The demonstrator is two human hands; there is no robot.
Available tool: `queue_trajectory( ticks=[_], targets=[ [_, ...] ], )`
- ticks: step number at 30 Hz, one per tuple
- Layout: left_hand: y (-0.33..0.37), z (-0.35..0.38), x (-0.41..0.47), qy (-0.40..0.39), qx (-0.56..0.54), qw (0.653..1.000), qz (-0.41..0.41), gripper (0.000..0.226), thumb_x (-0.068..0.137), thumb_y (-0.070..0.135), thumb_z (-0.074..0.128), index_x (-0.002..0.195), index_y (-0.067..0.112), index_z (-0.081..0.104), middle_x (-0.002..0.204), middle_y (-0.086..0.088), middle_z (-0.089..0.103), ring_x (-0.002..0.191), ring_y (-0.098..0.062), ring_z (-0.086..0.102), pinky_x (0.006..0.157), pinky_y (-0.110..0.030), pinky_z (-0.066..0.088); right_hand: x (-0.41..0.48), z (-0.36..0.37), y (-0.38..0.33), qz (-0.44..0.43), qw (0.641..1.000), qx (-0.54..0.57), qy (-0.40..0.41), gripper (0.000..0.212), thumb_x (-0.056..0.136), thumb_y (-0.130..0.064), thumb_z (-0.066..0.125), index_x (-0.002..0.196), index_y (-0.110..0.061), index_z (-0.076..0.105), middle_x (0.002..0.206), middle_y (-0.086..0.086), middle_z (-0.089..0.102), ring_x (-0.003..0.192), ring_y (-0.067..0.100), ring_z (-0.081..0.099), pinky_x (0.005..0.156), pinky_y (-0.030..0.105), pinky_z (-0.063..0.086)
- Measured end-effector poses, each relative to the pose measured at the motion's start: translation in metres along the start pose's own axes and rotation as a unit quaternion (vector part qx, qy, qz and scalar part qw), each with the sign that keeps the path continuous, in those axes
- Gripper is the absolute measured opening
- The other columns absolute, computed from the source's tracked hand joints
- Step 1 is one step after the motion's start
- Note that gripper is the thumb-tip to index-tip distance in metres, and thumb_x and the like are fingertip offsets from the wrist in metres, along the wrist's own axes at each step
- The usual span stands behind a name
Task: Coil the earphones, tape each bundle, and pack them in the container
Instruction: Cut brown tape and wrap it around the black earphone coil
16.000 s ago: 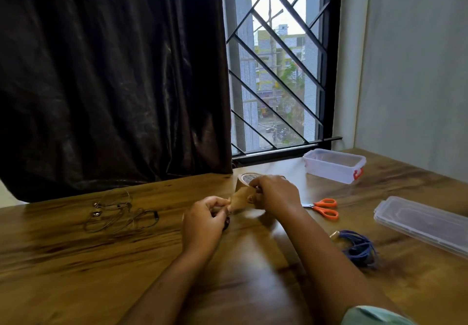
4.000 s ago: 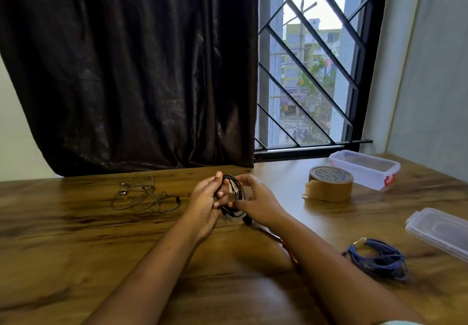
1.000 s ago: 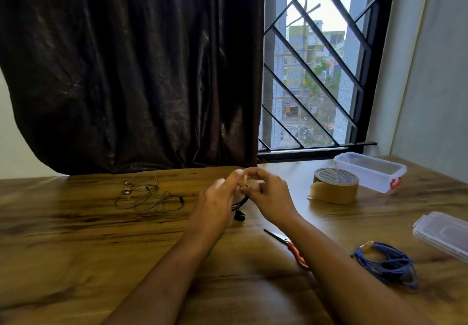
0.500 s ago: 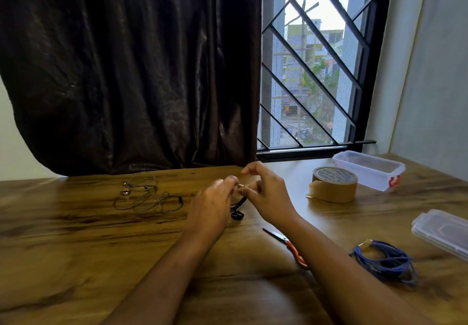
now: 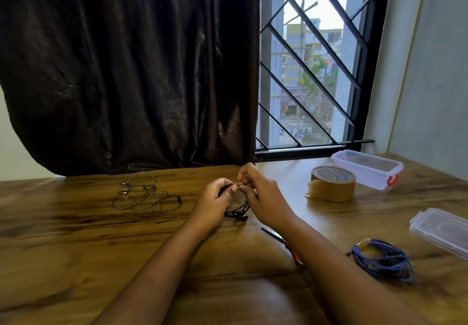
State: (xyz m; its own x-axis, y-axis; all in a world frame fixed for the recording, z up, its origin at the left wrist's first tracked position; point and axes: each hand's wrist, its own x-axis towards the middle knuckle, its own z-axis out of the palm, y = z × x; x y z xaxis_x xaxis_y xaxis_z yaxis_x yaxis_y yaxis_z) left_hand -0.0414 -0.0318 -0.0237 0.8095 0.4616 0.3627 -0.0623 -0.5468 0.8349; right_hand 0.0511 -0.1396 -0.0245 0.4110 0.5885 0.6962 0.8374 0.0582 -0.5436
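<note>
Nearest the camera, two bare forearms reached forward over the wooden table [image 5: 76,261]. To the right of the right forearm, a coiled blue cable bundle [image 5: 382,261] lay on the wood, and the scissors [image 5: 283,242] showed only partly from under that forearm, their dark blades pointing away to the left and a strip of orange handle visible. Further right, near the table's edge, a clear plastic lid [image 5: 442,231] lay flat. In the middle of the table the two hands met over the black earphones [image 5: 238,210]: the left hand [image 5: 215,204] was curled around the left side of the coil, gripping it, while the right hand [image 5: 263,200] pinched the top of the coil between thumb and fingertips, where a small pale bit was held that was too small to identify. The lower loops and an earbud hung down to touch the tabletop between the wrists. Left of the hands, well apart, a loose thin-wired pair of earphones [image 5: 144,195] lay uncoiled. Beyond the right hand stood a roll of brown tape [image 5: 331,184] with its end peeled slightly, and just behind it the clear container [image 5: 367,169] with a red clasp sat open. A dark curtain [image 5: 126,71] and a barred window [image 5: 316,71] closed off the back.
</note>
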Motion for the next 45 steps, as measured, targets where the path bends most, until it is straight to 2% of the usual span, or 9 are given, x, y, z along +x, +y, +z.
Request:
queue_trajectory(
  ticks=[3,6,15,18,20,23,34,39,45],
  targets=[
    [0.003,-0.004,0.000,-0.023,-0.049,0.998,-0.023,0.019,0.098,0.025,0.045,0.094,0.018,0.062,0.068,0.005,0.052,0.054,-0.002,0.045,0.051,-0.015,0.039,0.001,-0.001,0.000,0.023,0.999,0.014,-0.020,0.020,0.089,0.003,0.051,0.091,-0.017,0.050,0.075,0.004,0.056,0.067,0.015,0.052,0.060,0.025,0.045],
    [0.005,-0.007,-0.001,-0.053,-0.105,0.992,-0.045,0.023,0.100,0.021,0.042,0.092,0.016,0.062,0.063,0.012,0.056,0.050,-0.001,0.040,0.050,-0.012,0.036,0.001,-0.003,0.000,0.049,0.997,0.034,-0.044,0.018,0.091,0.001,0.050,0.089,-0.017,0.052,0.074,0.002,0.056,0.063,0.007,0.049,0.058,0.015,0.041],
    [0.003,-0.008,-0.001,-0.067,-0.177,0.975,-0.114,0.024,0.099,0.025,0.042,0.101,0.012,0.063,0.050,0.013,0.047,0.048,-0.004,0.039,0.045,-0.016,0.028,0.004,-0.009,-0.008,0.161,0.964,0.188,-0.099,0.019,0.094,0.005,0.042,0.099,-0.005,0.058,0.079,0.001,0.056,0.061,0.005,0.052,0.055,0.012,0.042],
    [0.003,-0.008,-0.001,-0.072,-0.198,0.967,-0.140,0.024,0.099,0.027,0.043,0.103,0.013,0.062,0.056,0.008,0.045,0.050,-0.005,0.043,0.049,-0.020,0.028,0.003,-0.010,-0.002,0.144,0.976,0.123,-0.108,0.013,0.089,-0.010,0.061,0.101,-0.013,0.061,0.088,0.005,0.062,0.074,0.016,0.059,0.067,0.023,0.048],
    [0.004,-0.008,-0.001,-0.078,-0.217,0.963,-0.142,0.024,0.099,0.025,0.042,0.102,0.012,0.062,0.059,0.005,0.041,0.051,-0.006,0.043,0.052,-0.021,0.031,0.002,-0.009,0.001,0.117,0.986,0.057,-0.109,0.023,0.081,-0.013,0.071,0.101,-0.018,0.061,0.091,-0.003,0.064,0.080,0.007,0.060,0.073,0.020,0.049],
    [0.006,-0.007,-0.003,-0.088,-0.239,0.957,-0.139,0.022,0.100,0.020,0.039,0.096,0.011,0.059,0.060,0.003,0.038,0.055,-0.009,0.039,0.058,-0.022,0.036,0.003,-0.006,0.001,0.079,0.995,0.024,-0.063,0.017,0.081,-0.011,0.071,0.092,-0.021,0.063,0.080,-0.015,0.060,0.068,-0.005,0.054,0.063,0.008,0.040],
    [0.010,-0.006,-0.005,-0.097,-0.299,0.937,-0.155,0.026,0.100,0.026,0.037,0.086,0.010,0.052,0.060,0.000,0.034,0.056,-0.012,0.036,0.060,-0.024,0.034,0.003,-0.006,0.002,0.115,0.990,0.070,-0.034,0.014,0.091,-0.009,0.059,0.082,-0.019,0.060,0.075,0.000,0.065,0.053,-0.003,0.052,0.055,0.013,0.042],
    [0.009,-0.003,-0.006,-0.105,-0.173,0.974,-0.097,0.018,0.094,0.029,0.051,0.097,0.012,0.059,0.058,0.008,0.051,0.055,-0.008,0.044,0.051,-0.017,0.039,0.002,-0.006,0.002,0.123,0.988,0.087,-0.036,0.013,0.091,-0.005,0.055,0.084,-0.015,0.058,0.072,-0.002,0.061,0.053,-0.004,0.051,0.052,0.010,0.039],
    [0.009,0.002,-0.007,-0.058,-0.112,0.991,-0.039,0.018,0.098,0.015,0.045,0.097,0.004,0.059,0.058,0.016,0.061,0.050,-0.004,0.045,0.048,-0.014,0.040,0.002,-0.005,0.001,0.140,0.983,0.113,-0.040,0.013,0.095,-0.002,0.048,0.090,-0.007,0.060,0.067,-0.002,0.057,0.047,-0.002,0.048,0.048,0.013,0.039]
  ],
)
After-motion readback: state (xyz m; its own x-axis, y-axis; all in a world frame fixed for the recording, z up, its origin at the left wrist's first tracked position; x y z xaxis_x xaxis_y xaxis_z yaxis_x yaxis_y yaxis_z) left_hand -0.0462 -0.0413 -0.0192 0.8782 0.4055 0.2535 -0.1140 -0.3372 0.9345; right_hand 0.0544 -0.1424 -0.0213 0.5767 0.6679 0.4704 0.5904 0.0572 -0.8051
